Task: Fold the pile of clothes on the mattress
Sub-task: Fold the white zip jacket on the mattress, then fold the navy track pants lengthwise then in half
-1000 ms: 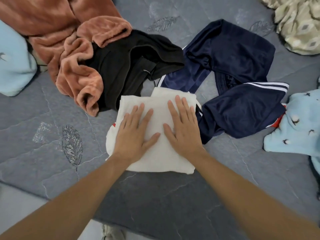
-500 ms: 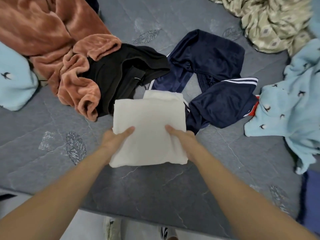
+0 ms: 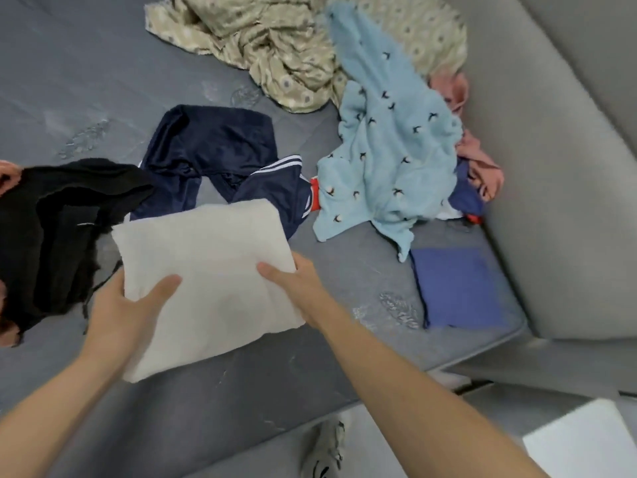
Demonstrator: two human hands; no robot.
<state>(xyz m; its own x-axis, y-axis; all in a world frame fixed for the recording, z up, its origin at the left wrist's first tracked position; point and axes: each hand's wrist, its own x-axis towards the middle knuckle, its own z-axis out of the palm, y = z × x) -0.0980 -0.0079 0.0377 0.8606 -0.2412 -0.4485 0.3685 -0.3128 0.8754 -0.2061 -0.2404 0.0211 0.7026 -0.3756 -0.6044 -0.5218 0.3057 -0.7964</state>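
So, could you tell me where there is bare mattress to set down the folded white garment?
Bare mattress lies between the light blue fleece and the folded blue piece, and along the near edge. It is crowded around the black garment and navy shorts.

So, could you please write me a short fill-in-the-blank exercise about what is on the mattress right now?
1. Both hands hold a folded garment whose colour is ____.
2. The left hand grips its left edge with the ____ on top.
3. The navy shorts have ____ stripes along the side.
4. The folded blue cloth lies to the ____ of the right hand.

Missing words: white; thumb; white; right
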